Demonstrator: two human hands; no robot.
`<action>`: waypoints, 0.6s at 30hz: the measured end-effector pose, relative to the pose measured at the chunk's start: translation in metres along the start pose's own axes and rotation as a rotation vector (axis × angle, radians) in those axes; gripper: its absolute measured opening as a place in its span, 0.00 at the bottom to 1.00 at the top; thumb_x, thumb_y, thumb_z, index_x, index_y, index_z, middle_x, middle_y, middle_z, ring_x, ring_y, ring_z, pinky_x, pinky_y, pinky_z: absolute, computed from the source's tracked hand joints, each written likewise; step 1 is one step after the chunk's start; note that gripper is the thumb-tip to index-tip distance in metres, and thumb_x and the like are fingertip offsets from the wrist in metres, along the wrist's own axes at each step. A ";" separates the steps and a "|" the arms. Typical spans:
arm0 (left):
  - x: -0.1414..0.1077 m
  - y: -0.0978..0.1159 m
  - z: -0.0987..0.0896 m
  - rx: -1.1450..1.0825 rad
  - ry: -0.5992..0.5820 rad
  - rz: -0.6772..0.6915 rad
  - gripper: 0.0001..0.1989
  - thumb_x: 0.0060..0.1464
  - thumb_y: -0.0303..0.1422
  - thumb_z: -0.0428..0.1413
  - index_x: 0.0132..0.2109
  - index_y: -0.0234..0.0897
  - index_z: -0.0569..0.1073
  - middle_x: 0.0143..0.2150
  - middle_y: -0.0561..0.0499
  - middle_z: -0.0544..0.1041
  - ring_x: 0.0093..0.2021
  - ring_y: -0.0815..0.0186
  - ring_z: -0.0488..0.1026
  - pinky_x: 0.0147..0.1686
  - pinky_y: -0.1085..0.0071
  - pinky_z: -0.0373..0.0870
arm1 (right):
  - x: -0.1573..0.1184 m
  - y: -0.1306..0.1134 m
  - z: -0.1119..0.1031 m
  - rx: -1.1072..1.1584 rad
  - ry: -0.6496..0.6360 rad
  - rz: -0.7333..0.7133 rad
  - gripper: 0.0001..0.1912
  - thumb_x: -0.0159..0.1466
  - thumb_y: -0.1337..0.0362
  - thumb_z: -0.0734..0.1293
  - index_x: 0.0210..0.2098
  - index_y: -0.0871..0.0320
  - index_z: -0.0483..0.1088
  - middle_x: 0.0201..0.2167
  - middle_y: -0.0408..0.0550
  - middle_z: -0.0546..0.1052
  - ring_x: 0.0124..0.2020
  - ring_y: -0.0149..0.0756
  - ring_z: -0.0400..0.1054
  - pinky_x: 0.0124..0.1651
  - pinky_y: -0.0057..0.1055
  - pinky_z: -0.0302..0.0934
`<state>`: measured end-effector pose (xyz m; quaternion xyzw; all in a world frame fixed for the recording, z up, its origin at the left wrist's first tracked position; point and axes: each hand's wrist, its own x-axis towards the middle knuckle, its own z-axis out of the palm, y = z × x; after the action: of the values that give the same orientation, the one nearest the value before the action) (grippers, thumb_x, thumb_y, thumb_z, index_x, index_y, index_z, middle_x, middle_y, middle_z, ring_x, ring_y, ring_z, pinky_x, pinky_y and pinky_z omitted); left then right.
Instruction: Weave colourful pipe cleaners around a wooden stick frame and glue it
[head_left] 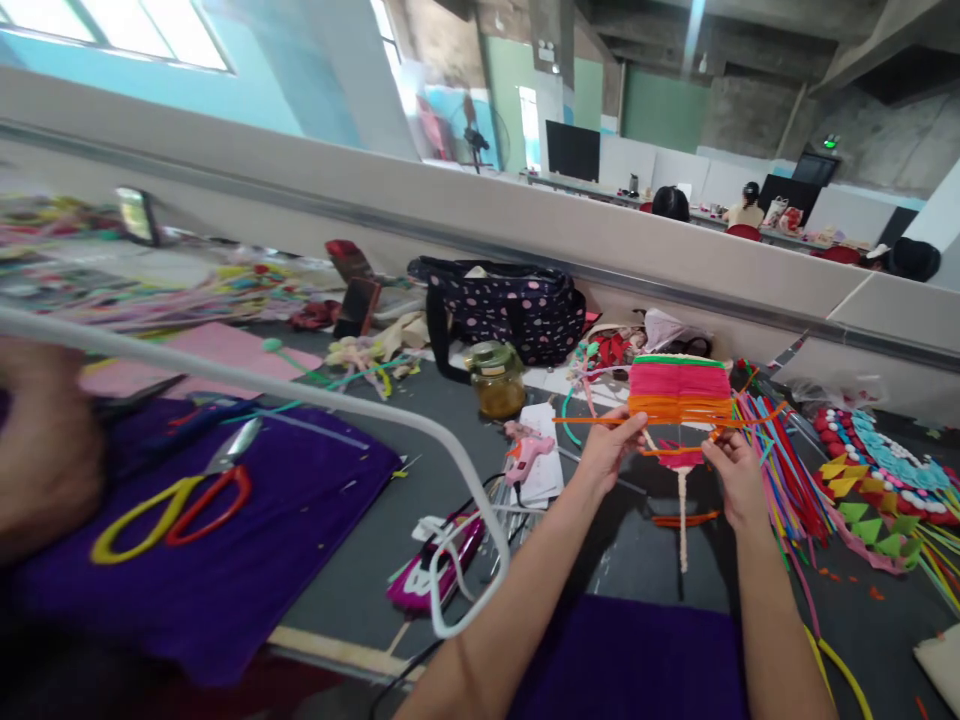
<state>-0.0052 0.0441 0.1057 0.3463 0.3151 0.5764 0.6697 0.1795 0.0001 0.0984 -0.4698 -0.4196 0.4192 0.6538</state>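
Observation:
A fan-shaped craft piece (679, 392) is held up over the table, made of fuzzy pipe cleaners in green, pink and orange bands. Its wrapped cream handle (682, 520) points down toward me. My left hand (611, 455) is closed in a pinch at the fan's lower left edge, where an orange pipe cleaner (589, 421) sticks out to the left. At the lower right edge, my right hand (735, 475) pinches the fan and an orange strand, fingers closed. Below the fan lies another short orange piece (685, 520).
A pink glue gun (529, 455), glass jar (496, 380) and dotted bag (510, 305) stand left of the fan. Colourful pipe cleaners (795, 470) lie on the right. A white bar (300, 370) crosses the left side, near scissors (187, 500) and another person's blurred arm (45, 450).

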 end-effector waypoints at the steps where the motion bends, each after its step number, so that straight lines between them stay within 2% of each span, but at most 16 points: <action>1: -0.001 -0.001 -0.001 0.008 0.004 0.024 0.16 0.38 0.37 0.67 0.32 0.32 0.74 0.21 0.55 0.72 0.19 0.74 0.68 0.20 0.78 0.67 | 0.001 0.001 -0.001 -0.009 0.003 -0.001 0.15 0.50 0.59 0.73 0.34 0.58 0.69 0.29 0.40 0.73 0.31 0.30 0.65 0.37 0.28 0.58; 7: -0.011 -0.001 -0.003 0.072 0.042 0.120 0.13 0.41 0.37 0.65 0.30 0.33 0.74 0.22 0.54 0.73 0.22 0.71 0.70 0.25 0.74 0.69 | 0.016 -0.003 -0.003 -0.155 0.010 -0.070 0.13 0.54 0.55 0.70 0.28 0.59 0.70 0.25 0.40 0.71 0.28 0.31 0.63 0.34 0.28 0.56; 10: -0.027 0.008 -0.003 0.162 -0.074 0.163 0.15 0.40 0.35 0.65 0.37 0.34 0.76 0.28 0.50 0.77 0.29 0.66 0.74 0.30 0.72 0.71 | 0.027 -0.016 -0.001 -0.154 -0.025 -0.101 0.12 0.54 0.56 0.70 0.27 0.58 0.70 0.24 0.39 0.71 0.27 0.30 0.63 0.34 0.27 0.55; 12: -0.041 0.012 -0.003 0.233 -0.200 0.162 0.19 0.39 0.32 0.66 0.42 0.36 0.77 0.37 0.46 0.79 0.39 0.60 0.75 0.38 0.69 0.71 | 0.036 -0.026 0.000 -0.157 -0.091 -0.123 0.12 0.54 0.56 0.69 0.26 0.58 0.71 0.24 0.40 0.71 0.28 0.30 0.63 0.35 0.27 0.56; 14: -0.056 0.014 -0.004 0.308 -0.265 0.135 0.15 0.40 0.33 0.66 0.39 0.36 0.79 0.41 0.44 0.79 0.44 0.56 0.73 0.41 0.67 0.70 | 0.045 -0.036 0.002 -0.198 -0.191 -0.135 0.12 0.55 0.55 0.68 0.26 0.59 0.72 0.23 0.40 0.72 0.28 0.31 0.64 0.35 0.27 0.57; 16: -0.070 0.010 -0.007 0.360 -0.310 0.059 0.10 0.44 0.35 0.63 0.35 0.36 0.80 0.36 0.45 0.79 0.41 0.56 0.74 0.41 0.65 0.70 | 0.052 -0.045 0.005 -0.266 -0.304 -0.152 0.12 0.55 0.55 0.68 0.26 0.59 0.74 0.22 0.40 0.72 0.26 0.31 0.64 0.33 0.27 0.58; 18: -0.082 0.004 -0.013 0.369 -0.386 -0.023 0.09 0.45 0.36 0.62 0.33 0.35 0.81 0.35 0.45 0.80 0.37 0.57 0.75 0.40 0.64 0.70 | 0.055 -0.052 0.011 -0.365 -0.437 -0.192 0.12 0.56 0.56 0.67 0.26 0.58 0.75 0.21 0.40 0.72 0.25 0.31 0.63 0.31 0.27 0.58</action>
<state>-0.0288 -0.0351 0.1034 0.5624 0.2853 0.4247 0.6496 0.1935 0.0441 0.1596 -0.4361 -0.6615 0.3643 0.4894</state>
